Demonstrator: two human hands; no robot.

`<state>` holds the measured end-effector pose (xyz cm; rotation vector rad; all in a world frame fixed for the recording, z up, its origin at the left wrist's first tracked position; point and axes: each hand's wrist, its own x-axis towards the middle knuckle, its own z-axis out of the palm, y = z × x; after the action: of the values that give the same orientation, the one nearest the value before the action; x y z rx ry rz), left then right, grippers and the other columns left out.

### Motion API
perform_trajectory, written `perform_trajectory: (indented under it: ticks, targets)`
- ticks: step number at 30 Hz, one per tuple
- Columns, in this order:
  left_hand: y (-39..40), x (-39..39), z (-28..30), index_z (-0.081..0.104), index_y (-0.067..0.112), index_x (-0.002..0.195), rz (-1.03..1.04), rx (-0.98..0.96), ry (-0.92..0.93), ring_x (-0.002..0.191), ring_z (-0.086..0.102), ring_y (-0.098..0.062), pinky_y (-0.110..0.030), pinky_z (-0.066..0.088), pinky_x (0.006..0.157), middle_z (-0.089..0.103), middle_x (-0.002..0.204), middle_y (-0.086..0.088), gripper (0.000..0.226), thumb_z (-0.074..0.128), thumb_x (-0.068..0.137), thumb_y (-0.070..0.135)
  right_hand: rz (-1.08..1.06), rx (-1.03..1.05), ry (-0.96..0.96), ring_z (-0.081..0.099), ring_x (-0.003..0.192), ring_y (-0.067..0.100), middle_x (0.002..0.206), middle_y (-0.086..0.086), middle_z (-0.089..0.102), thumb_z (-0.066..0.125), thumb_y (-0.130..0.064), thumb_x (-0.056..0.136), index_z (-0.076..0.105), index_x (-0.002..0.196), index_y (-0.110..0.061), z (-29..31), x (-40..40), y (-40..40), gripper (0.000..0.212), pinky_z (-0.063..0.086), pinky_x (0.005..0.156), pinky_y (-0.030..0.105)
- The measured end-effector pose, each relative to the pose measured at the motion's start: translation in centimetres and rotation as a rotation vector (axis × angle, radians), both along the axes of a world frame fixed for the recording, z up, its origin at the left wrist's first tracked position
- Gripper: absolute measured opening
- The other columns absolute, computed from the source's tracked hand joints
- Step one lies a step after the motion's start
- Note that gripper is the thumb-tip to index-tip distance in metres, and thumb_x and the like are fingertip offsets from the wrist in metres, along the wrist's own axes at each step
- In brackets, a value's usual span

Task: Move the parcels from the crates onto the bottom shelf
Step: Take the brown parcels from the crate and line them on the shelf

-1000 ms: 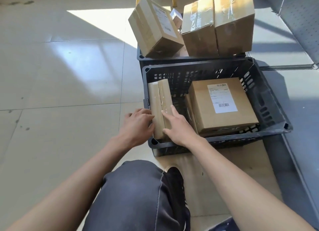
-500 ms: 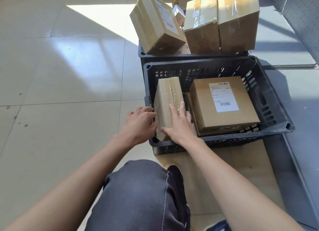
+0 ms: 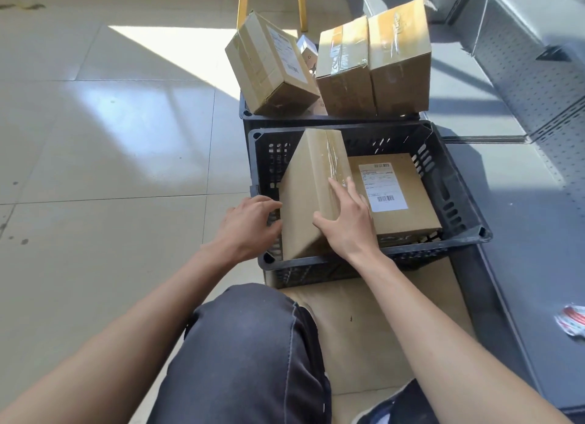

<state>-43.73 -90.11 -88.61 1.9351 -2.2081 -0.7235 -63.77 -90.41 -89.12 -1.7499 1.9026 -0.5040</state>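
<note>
A narrow taped cardboard parcel (image 3: 311, 189) stands tilted on edge in the left of the near black crate (image 3: 456, 208). My left hand (image 3: 250, 224) grips its left face, fingers curled against it. My right hand (image 3: 346, 216) presses on its right face with spread fingers and the thumb round its near corner. A flat parcel with a white label (image 3: 399, 195) lies in the crate's right half. Behind it a second black crate (image 3: 250, 116) holds three taller parcels (image 3: 373, 62). The grey metal bottom shelf (image 3: 538, 284) runs along the right.
Yellow chair legs (image 3: 242, 2) stand beyond the far crate. A flat sheet of cardboard (image 3: 364, 328) lies on the tiled floor under my knee. A small red and white wrapper (image 3: 573, 324) lies on the shelf. Perforated shelf panels (image 3: 538, 75) rise at the right.
The narrow parcel has been tipped up and lifted higher out of the crate's left side. Both hands have risen with it, the right hand sliding further up its face.
</note>
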Motion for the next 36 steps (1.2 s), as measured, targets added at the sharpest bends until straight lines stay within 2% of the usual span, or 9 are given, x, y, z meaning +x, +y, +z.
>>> perform_trajectory:
  ticks: [8,15,19,21,25,28,30,32,36]
  targets:
    - [0.0,-4.4,8.8,0.044,0.027,0.152,0.056,-0.048,0.435,0.128,0.055,-0.019,-0.037,0.047,0.102,0.056,0.145,-0.001,0.058,0.062,0.098,0.038,0.032,-0.229,-0.011,0.024,0.147,0.027,0.168,-0.001,0.005,0.075,-0.041,0.08,0.016,0.158,-0.038,7.7,-2.2,2.9,0.097,0.029,0.114,0.048]
    - [1.9,-9.7,13.2,0.028,0.042,0.156,0.127,-0.012,0.786,0.144,0.04,-0.019,-0.052,0.042,0.113,0.042,0.157,-0.003,0.062,0.056,0.102,0.034,0.092,-0.339,-0.034,0.019,0.151,0.022,0.168,-0.006,-0.003,0.071,-0.052,0.086,0.006,0.158,-0.039,12.2,-4.2,5.1,0.098,0.015,0.122,0.052]
    - [2.6,-11.6,13.2,0.035,0.026,0.157,0.142,-0.018,0.815,0.147,0.034,-0.012,-0.046,0.031,0.122,0.037,0.161,0.005,0.057,0.054,0.103,0.029,0.18,-0.34,-0.152,0.012,0.15,0.002,0.166,-0.02,-0.003,0.056,-0.009,0.098,0.011,0.158,-0.041,13.2,-6.6,6.4,0.082,0.022,0.122,0.053]
    - [3.0,-12.4,13.2,0.034,0.025,0.157,0.154,0.024,0.838,0.145,0.038,-0.014,-0.047,0.034,0.12,0.038,0.16,0.004,0.062,0.058,0.101,0.026,0.191,-0.327,-0.178,0.009,0.148,-0.001,0.165,-0.022,-0.004,0.048,0.004,0.097,0.012,0.157,-0.043,13.3,-7.8,6.9,0.085,0.021,0.122,0.042]
    - [3.6,-13.8,12.6,0.024,0.03,0.159,0.131,0.082,0.812,0.124,0.06,-0.022,-0.045,0.057,0.096,0.045,0.153,0.0,0.102,0.073,0.071,0.015,0.158,-0.336,-0.231,0.012,0.145,-0.006,0.166,-0.018,0.002,0.041,0.012,0.094,0.014,0.158,-0.041,13.1,-9.6,7.0,0.088,0.023,0.12,0.029]
    - [3.2,-14.7,12.2,0.021,0.033,0.159,0.128,0.046,0.816,0.137,0.049,-0.02,-0.045,0.048,0.109,0.035,0.159,0.004,0.108,0.077,0.068,0.018,0.137,-0.346,-0.346,0.015,0.15,0.0,0.166,-0.016,0.007,0.038,0.017,0.092,0.015,0.156,-0.045,12.9,-10.1,6.2,0.092,0.025,0.123,0.041]
    - [3.2,-15.2,12.6,0.015,0.028,0.161,0.135,0.006,0.82,0.145,0.035,-0.013,-0.032,0.038,0.116,0.026,0.163,0.004,0.108,0.079,0.075,0.017,0.131,-0.362,-0.435,0.016,0.152,0.007,0.166,-0.015,0.011,0.036,0.019,0.09,0.016,0.154,-0.05,13.0,-9.9,5.6,0.096,0.028,0.121,0.047]
    - [3.1,-15.5,12.6,0.011,0.025,0.162,0.141,-0.05,0.813,0.143,0.028,-0.005,-0.022,0.028,0.113,0.023,0.164,0.004,0.109,0.081,0.079,0.024,0.118,-0.372,-0.49,0.018,0.152,0.008,0.166,-0.014,0.015,0.036,0.02,0.09,0.017,0.153,-0.053,13.0,-9.7,5.3,0.098,0.029,0.12,0.05]
    - [2.9,-15.8,12.7,0.01,0.026,0.163,0.171,-0.093,0.815,0.135,0.025,0.001,-0.025,0.022,0.114,0.022,0.165,0.006,0.115,0.085,0.076,0.042,0.101,-0.334,-0.675,0.028,0.147,0.005,0.163,-0.017,0.023,0.032,0.023,0.089,0.026,0.154,-0.044,13.2,-9.6,5.1,0.093,0.032,0.12,0.046]
